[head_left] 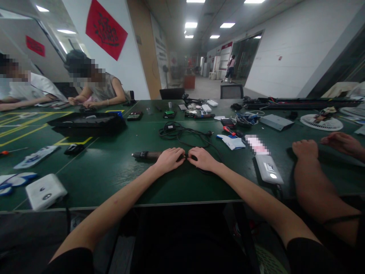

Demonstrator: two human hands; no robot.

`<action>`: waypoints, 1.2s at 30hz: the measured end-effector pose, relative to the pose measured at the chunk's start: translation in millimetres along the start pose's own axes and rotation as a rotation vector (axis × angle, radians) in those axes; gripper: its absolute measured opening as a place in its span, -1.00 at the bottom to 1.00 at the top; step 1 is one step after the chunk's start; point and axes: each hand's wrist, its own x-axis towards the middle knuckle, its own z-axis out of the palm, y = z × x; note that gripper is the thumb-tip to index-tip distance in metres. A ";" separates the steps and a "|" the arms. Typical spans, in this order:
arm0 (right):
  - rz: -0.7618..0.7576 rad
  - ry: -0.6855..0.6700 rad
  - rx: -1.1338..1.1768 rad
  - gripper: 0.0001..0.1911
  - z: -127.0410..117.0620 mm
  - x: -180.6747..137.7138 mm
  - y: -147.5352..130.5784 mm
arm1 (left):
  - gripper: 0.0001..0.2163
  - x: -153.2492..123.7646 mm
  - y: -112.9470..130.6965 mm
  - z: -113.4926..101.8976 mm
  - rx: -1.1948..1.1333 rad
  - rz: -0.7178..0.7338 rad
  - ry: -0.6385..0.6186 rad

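My left hand (169, 158) lies curled over the rear end of a dark electric screwdriver (145, 155) that rests flat on the green table (114, 171), its tip pointing left. Close beside it, my right hand (203, 158) is closed on a black cable plug (191, 156). The two hands almost touch where the plug faces the tool's end. The black cable (182, 133) runs back in loose coils behind my hands. Whether the plug is seated in the tool is hidden by my fingers.
A white device (268, 169) lies to my right, another white box (45, 191) at the near left. A black tray (85, 121) stands at the left. A co-worker's arms (310, 171) rest at the right edge; two people sit at the far left. Small parts and tools clutter the table's back.
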 end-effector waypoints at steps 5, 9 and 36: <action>0.001 -0.005 0.002 -0.87 -1.5 -0.2 -0.7 | -0.86 -0.3 0.0 -0.6 0.003 0.025 -0.003; 0.000 -0.008 0.003 -0.87 -0.8 -0.2 0.1 | -0.84 0.1 0.2 -1.4 0.002 0.012 -0.004; 0.006 -0.013 -0.001 -0.89 -2.2 0.0 -1.6 | -0.81 -0.3 -1.3 -0.7 0.005 0.039 -0.008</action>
